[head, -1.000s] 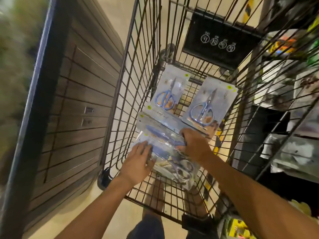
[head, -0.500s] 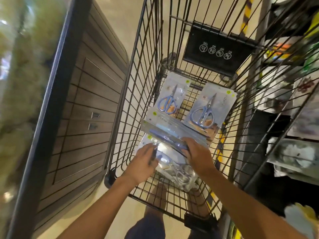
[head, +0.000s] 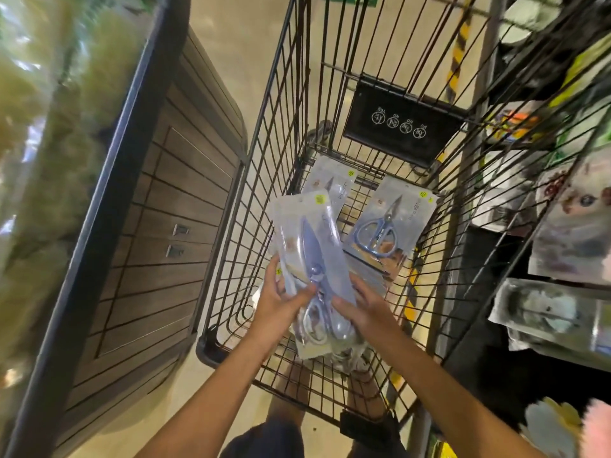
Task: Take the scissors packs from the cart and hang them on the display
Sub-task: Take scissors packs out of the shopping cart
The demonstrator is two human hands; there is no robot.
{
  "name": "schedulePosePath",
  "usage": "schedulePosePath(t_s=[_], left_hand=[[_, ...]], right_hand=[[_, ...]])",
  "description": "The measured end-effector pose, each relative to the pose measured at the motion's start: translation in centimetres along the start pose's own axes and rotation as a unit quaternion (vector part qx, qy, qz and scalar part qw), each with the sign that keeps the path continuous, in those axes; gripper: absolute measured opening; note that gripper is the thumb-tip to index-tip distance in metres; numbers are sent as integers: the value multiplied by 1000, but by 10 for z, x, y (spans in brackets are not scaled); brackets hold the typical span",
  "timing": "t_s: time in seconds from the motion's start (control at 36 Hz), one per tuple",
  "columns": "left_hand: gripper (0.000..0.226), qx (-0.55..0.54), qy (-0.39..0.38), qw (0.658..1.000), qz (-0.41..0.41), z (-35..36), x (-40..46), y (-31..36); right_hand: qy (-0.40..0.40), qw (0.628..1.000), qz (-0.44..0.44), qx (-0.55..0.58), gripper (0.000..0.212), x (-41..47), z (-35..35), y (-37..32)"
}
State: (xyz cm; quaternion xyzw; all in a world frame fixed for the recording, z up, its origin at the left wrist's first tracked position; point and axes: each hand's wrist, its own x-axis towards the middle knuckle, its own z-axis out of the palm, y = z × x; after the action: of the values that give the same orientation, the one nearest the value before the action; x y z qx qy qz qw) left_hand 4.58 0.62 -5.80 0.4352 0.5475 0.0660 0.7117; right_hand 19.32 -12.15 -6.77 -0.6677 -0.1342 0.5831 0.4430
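The cart (head: 297, 133) is dark wire metal — thin bars, slightly shiny. Inside it, the scissors packs (head: 309, 246) are glossy clear plastic over pale card. Left of the cart, a cabinet (head: 158, 246) shows matt wood-grain planks — brown.

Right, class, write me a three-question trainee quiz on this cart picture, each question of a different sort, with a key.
1. True or false: both hands grip the raised scissors packs.
2. Multiple choice: the scissors pack lying flat on the shopping cart floor on the right has handles that are A) red B) blue C) black.
3. Fill in: the sticker at each pack's top corner is ____.

Key:
1. True: the left hand and right hand hold the stack from either side.
2. B.
3. Yellow.
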Motion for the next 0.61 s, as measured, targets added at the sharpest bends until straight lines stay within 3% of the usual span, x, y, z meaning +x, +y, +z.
schedulePosePath(t_s=[0.14,0.19,0.28,0.36,0.47,0.53,0.61], left_hand=[[92,7,30,998,49,-6,4,-8],[94,22,49,997,60,-11,4,-8],[95,79,66,991,88,-20,3,-4],[91,123,66,983,121,-26,1,1],[90,167,48,976,130,-30,0,6],[91,179,42,975,126,-32,0,7],[91,189,43,972,129,-33,-1,5]], right_hand=[[-33,999,2,-34,43,9,0,11],[5,996,-1,-92,49,16,-8,20],[71,970,-16,-230,67,30,-22,40],[71,947,-42,-311,74,43,-27,51],[82,887,-122,-437,83,58,-25,67],[99,864,-134,-476,84,62,-20,70],[129,858,-146,-475,79,63,-13,67]])
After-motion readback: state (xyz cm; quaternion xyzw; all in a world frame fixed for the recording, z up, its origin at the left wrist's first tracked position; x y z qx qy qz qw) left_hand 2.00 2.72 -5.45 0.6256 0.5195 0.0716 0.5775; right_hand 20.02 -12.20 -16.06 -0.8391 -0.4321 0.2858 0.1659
